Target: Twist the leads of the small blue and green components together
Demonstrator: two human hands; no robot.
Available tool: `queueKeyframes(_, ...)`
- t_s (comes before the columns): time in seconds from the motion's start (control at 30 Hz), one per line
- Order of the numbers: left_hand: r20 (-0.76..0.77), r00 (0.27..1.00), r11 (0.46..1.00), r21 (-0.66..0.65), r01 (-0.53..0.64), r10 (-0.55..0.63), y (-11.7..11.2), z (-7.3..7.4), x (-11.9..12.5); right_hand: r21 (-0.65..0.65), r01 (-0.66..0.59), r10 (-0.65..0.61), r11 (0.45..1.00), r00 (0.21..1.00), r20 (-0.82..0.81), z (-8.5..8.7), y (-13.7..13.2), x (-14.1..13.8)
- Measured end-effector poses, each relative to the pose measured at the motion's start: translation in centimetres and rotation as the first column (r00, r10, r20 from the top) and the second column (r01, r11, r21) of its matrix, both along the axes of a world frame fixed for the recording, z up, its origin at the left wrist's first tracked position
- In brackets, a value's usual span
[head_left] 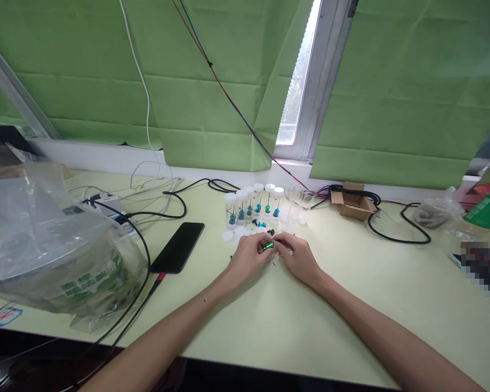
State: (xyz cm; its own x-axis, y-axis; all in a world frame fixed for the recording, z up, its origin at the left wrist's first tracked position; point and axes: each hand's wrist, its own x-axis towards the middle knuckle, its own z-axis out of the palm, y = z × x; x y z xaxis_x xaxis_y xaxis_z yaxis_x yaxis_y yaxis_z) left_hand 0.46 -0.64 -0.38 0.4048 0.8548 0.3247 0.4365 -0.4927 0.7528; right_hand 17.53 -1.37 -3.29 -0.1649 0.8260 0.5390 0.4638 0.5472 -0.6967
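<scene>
Between my two hands, near the middle of the table, is a small shiny green cylindrical metal part (268, 246). My left hand (247, 255) is closed, its thumb and fingers pinching this part. The closed fingertips of my right hand (301, 260) meet at the part's right end; they hide what is there. Just beyond my hands lie a small blue part (262, 224), a black part (271, 232) and several white caps (227, 236). A thin metal pin (273, 263) lies below my fingers. Behind stand clear tubes with white lids (240, 208), holding blue or green parts.
Uncapped clear tubes (297, 206) stand right of the lidded ones. A black phone (178, 247) with a cable lies to the left, beside a large plastic bag (65, 245). An open cardboard box (354, 204) and black cables (404, 239) are at the back right.
</scene>
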Motion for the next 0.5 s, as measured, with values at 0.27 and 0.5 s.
queueKeyframes(0.27,-0.034,0.999,1.0,0.018,-0.014,0.014,0.18,-0.2,-0.01,-0.045,-0.005,0.002,0.999,0.999,-0.053,-0.03,0.04,-0.05)
queueKeyframes(0.5,-0.031,0.999,1.0,0.019,-0.025,0.025,0.23,-0.3,-0.07,-0.056,-0.018,0.012,0.998,0.995,-0.097,0.16,-0.08,-0.14)
